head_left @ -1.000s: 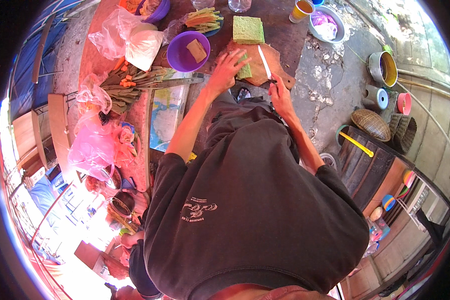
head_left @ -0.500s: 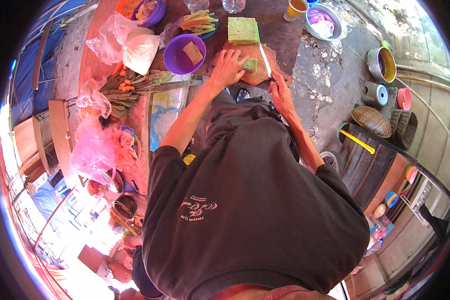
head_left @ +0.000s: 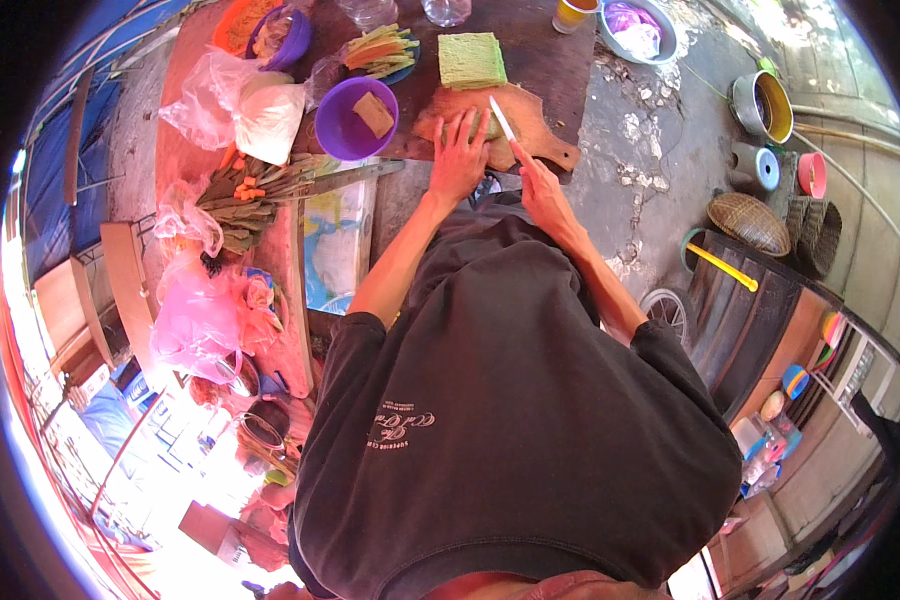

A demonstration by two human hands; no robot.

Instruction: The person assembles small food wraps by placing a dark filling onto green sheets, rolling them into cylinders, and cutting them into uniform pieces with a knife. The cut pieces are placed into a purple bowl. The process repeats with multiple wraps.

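My left hand [head_left: 460, 155] lies over a small green piece [head_left: 494, 130] on a wooden cutting board [head_left: 530, 112]. Its fingers are stretched out and slightly apart, covering most of that piece. Wrapped round a handle, my right hand [head_left: 542, 192] grips a knife [head_left: 502, 118]. The pale blade points away from me, close to the left fingertips and beside the green piece. Just beyond the board sits a stack of square green sheets [head_left: 472, 60]. Left of my hands, a purple bowl [head_left: 330, 128] holds a tan block [head_left: 374, 115].
Thin green and yellow strips [head_left: 380, 52] lie on a blue plate. Plastic bags [head_left: 270, 120], long leaves [head_left: 240, 215] and orange pieces [head_left: 248, 188] crowd the left. A yellow cup [head_left: 574, 14] stands far right, near a basin [head_left: 660, 50] on the ground.
The knife and my right hand have shifted left, closer to the left hand. My left fingers now lie flatter over the green piece, hiding more of it. The whole view has shifted slightly.
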